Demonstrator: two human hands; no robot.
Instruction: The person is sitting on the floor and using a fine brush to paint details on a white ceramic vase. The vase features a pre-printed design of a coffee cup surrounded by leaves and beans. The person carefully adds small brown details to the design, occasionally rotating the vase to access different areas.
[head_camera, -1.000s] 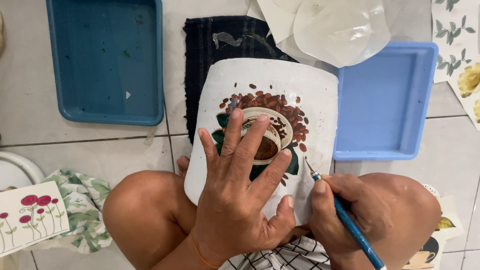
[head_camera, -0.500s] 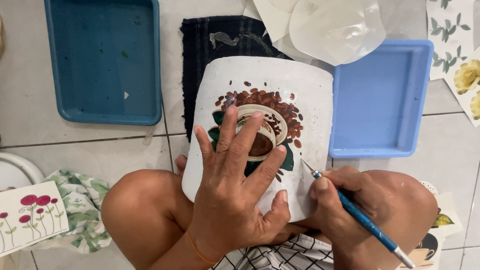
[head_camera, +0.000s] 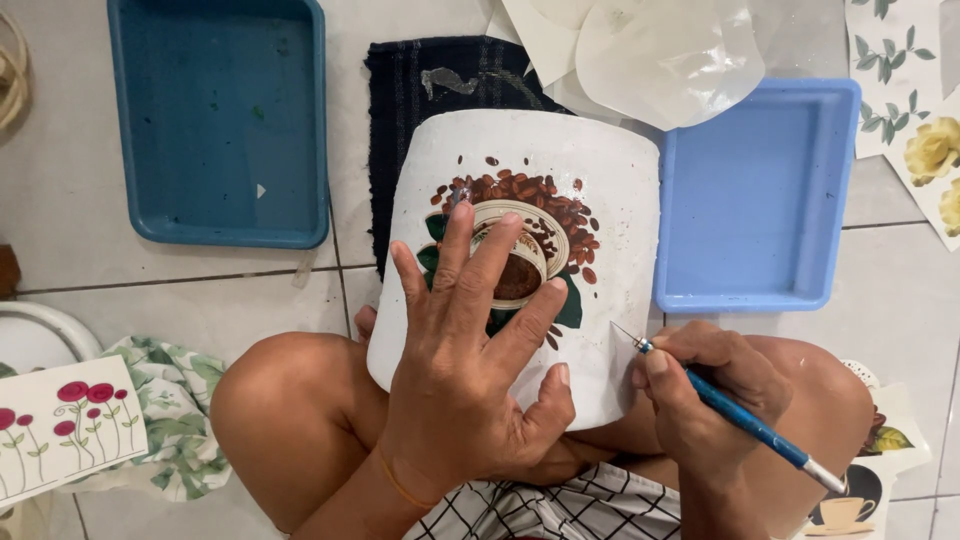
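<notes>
A white pot (head_camera: 600, 170) lies on its side across my lap, with a picture of a coffee cup and brown beans (head_camera: 540, 215) on its wall. My left hand (head_camera: 470, 360) lies flat on the pot, fingers spread over the lower part of the picture. My right hand (head_camera: 705, 395) grips a thin blue-handled pointed tool (head_camera: 745, 420). Its fine tip touches the pot's right side, just right of the picture.
A dark blue tray (head_camera: 220, 120) sits at the upper left and a light blue tray (head_camera: 760, 200) at the right. A dark cloth (head_camera: 425, 80) lies under the pot. Flower pictures (head_camera: 70, 425), a leafy cloth (head_camera: 175, 400) and sheets of thin paper (head_camera: 660, 50) lie on the tiled floor.
The pot has shifted slightly up and left in view with my left hand on it. My right hand has brought the tool's tip a little lower along the pot's side.
</notes>
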